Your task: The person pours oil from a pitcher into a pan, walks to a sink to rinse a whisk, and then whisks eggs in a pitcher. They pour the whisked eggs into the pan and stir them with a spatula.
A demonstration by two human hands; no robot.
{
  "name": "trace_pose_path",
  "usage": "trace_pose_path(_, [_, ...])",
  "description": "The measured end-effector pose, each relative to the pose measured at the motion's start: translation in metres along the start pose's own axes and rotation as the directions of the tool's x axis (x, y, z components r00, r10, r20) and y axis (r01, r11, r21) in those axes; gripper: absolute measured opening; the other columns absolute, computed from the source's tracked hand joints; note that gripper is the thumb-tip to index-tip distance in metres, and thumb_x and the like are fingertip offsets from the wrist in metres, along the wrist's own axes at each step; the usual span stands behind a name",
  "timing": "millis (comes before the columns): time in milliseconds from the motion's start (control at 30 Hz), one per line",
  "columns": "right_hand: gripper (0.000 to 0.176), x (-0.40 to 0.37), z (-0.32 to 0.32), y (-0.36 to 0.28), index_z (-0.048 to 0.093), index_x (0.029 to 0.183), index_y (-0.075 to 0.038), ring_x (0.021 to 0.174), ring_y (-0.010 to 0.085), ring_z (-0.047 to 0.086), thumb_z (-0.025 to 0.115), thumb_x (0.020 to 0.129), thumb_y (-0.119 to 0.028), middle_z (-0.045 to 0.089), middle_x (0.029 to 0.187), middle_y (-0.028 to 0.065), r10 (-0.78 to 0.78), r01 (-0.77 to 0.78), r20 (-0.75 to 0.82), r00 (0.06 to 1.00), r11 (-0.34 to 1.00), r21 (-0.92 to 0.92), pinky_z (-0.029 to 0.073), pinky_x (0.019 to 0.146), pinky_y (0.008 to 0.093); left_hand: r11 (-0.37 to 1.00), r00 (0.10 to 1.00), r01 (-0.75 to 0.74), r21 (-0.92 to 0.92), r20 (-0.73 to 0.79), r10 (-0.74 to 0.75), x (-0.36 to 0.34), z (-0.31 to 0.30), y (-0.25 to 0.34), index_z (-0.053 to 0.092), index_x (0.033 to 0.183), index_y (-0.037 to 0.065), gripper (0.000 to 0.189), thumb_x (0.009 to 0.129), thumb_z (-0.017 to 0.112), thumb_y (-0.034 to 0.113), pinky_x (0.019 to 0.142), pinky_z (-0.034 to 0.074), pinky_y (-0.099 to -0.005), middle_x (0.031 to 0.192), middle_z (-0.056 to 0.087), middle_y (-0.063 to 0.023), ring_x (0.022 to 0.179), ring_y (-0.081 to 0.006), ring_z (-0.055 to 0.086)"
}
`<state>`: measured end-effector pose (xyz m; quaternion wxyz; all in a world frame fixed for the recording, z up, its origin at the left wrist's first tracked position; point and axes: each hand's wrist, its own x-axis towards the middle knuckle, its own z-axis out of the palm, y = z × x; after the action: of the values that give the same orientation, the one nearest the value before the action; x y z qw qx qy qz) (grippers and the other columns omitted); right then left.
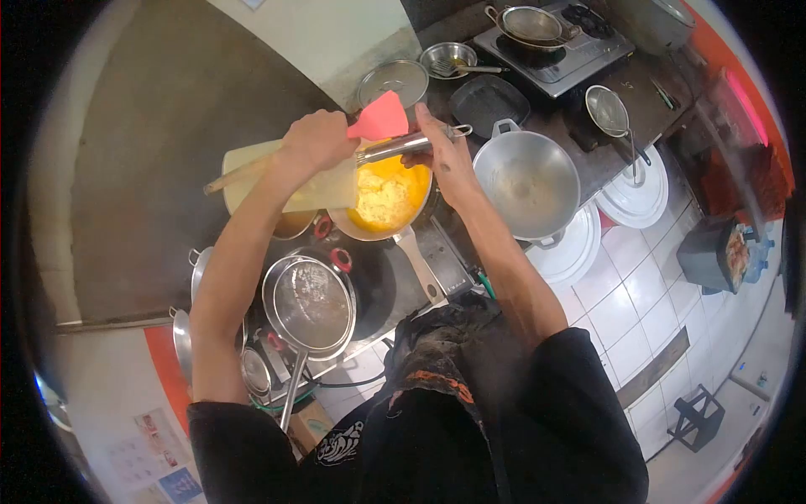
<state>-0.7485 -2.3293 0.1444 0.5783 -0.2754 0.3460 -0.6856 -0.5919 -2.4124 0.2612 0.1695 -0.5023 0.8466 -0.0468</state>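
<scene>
My left hand (319,143) is closed round the wooden handle of a spatula with a pink head (382,118). A pale, translucent container (285,189) lies behind and below this wrist, its right end over the pan's edge. My right hand (447,164) grips a metal-handled utensil (390,149), perhaps a whisk, with a ring at its right end; its left end is close to my left hand. Beneath both hands is a light-handled pan (420,265) holding a yellow, lumpy mixture (386,197).
Right of the pan stands a deep metal wok (527,185). A strainer (311,302) rests over a pot at lower left. Further back are a black square pan (489,105), a metal bowl (447,60), a round lid (395,82) and a gas stove (571,63).
</scene>
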Motion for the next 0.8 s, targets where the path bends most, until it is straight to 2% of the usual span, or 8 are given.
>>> trace_pose_path(133, [0.040, -0.005, -0.006, 0.005, 0.066, 0.089, 0.002, 0.062, 0.0139, 0.062, 0.056, 0.094, -0.037, 0.066, 0.081, 0.0089, 0.005, -0.007, 0.014, 1.000, 0.982, 0.190, 0.051, 0.058, 0.0249, 0.999, 0.999, -0.039, 0.031, 0.015, 0.039, 0.006, -0.013, 0.003, 0.067, 0.090, -0.004, 0.046, 0.084, 0.061, 0.041, 0.078, 0.053, -0.0481, 0.092, 0.066, -0.0267, 0.089, -0.0412, 0.065])
trace_pose_path(233, [0.032, -0.007, -0.014, 0.009, 0.064, 0.099, 0.002, 0.071, 0.0169, 0.062, 0.051, 0.096, -0.027, 0.068, 0.093, 0.0139, -0.006, -0.009, 0.068, 0.998, 0.976, 0.218, 0.050, 0.065, 0.0281, 0.997, 0.998, -0.063, 0.053, -0.006, 0.063, 0.000, -0.031, 0.010, 0.067, 0.088, -0.003, 0.045, 0.085, 0.060, 0.042, 0.076, 0.053, -0.0487, 0.090, 0.067, -0.0255, 0.087, -0.0412, 0.065])
trace_pose_path(333, [0.031, -0.012, -0.013, 0.014, 0.064, 0.101, 0.003, 0.073, 0.0174, 0.062, 0.052, 0.095, -0.024, 0.068, 0.096, 0.0152, -0.076, 0.062, 0.045, 0.996, 0.964, 0.259, 0.051, 0.067, 0.0288, 0.994, 0.997, -0.073, 0.080, -0.019, 0.074, 0.002, -0.039, 0.013, 0.067, 0.086, -0.002, 0.045, 0.085, 0.059, 0.042, 0.075, 0.053, -0.0495, 0.087, 0.067, -0.0252, 0.086, -0.0418, 0.065])
trace_pose_path(433, [0.031, -0.019, -0.002, 0.024, 0.064, 0.102, 0.005, 0.073, 0.0179, 0.062, 0.052, 0.094, -0.022, 0.068, 0.099, 0.0162, -0.039, 0.052, -0.046, 0.998, 0.948, 0.313, 0.052, 0.068, 0.0295, 0.992, 0.996, -0.091, 0.091, 0.005, 0.091, 0.007, -0.043, 0.013, 0.067, 0.085, -0.002, 0.044, 0.085, 0.059, 0.042, 0.075, 0.052, -0.0498, 0.085, 0.066, -0.0258, 0.084, -0.0426, 0.064])
trace_pose_path(467, [0.030, -0.019, -0.003, 0.022, 0.065, 0.100, 0.006, 0.072, 0.0181, 0.062, 0.051, 0.094, -0.021, 0.068, 0.102, 0.0165, -0.053, 0.046, 0.043, 0.998, 0.985, 0.165, 0.052, 0.069, 0.0294, 0.992, 0.996, -0.091, 0.089, 0.007, 0.091, 0.008, -0.043, 0.014, 0.067, 0.084, -0.002, 0.045, 0.084, 0.059, 0.042, 0.075, 0.052, -0.0498, 0.085, 0.066, -0.0262, 0.084, -0.0428, 0.064])
trace_pose_path(567, [0.031, -0.023, 0.001, 0.017, 0.066, 0.097, 0.006, 0.070, 0.0177, 0.062, 0.051, 0.094, -0.020, 0.068, 0.099, 0.0159, -0.086, 0.086, -0.002, 0.996, 0.983, 0.161, 0.052, 0.068, 0.0288, 0.993, 0.996, -0.090, 0.082, 0.001, 0.090, 0.009, -0.039, 0.013, 0.067, 0.083, -0.002, 0.045, 0.083, 0.059, 0.042, 0.075, 0.052, -0.0496, 0.084, 0.065, -0.0270, 0.084, -0.0432, 0.064])
trace_pose_path(667, [0.032, -0.018, -0.002, 0.020, 0.067, 0.094, 0.007, 0.067, 0.0174, 0.061, 0.052, 0.093, -0.020, 0.069, 0.096, 0.0159, -0.071, 0.068, 0.038, 0.997, 0.996, 0.061, 0.052, 0.067, 0.0291, 0.994, 0.997, -0.081, 0.070, -0.008, 0.082, 0.009, -0.038, 0.011, 0.067, 0.084, -0.002, 0.044, 0.082, 0.060, 0.041, 0.075, 0.052, -0.0496, 0.085, 0.065, -0.0269, 0.084, -0.0431, 0.064])
trace_pose_path(800, [0.033, -0.023, -0.005, 0.020, 0.067, 0.094, 0.009, 0.065, 0.0175, 0.060, 0.053, 0.091, -0.022, 0.069, 0.094, 0.0160, -0.113, 0.116, -0.029, 0.993, 0.978, 0.173, 0.051, 0.067, 0.0291, 0.996, 0.998, -0.058, 0.069, 0.025, 0.056, 0.006, -0.041, 0.012, 0.068, 0.085, -0.002, 0.043, 0.081, 0.061, 0.040, 0.076, 0.052, -0.0494, 0.086, 0.066, -0.0265, 0.085, -0.0421, 0.065])
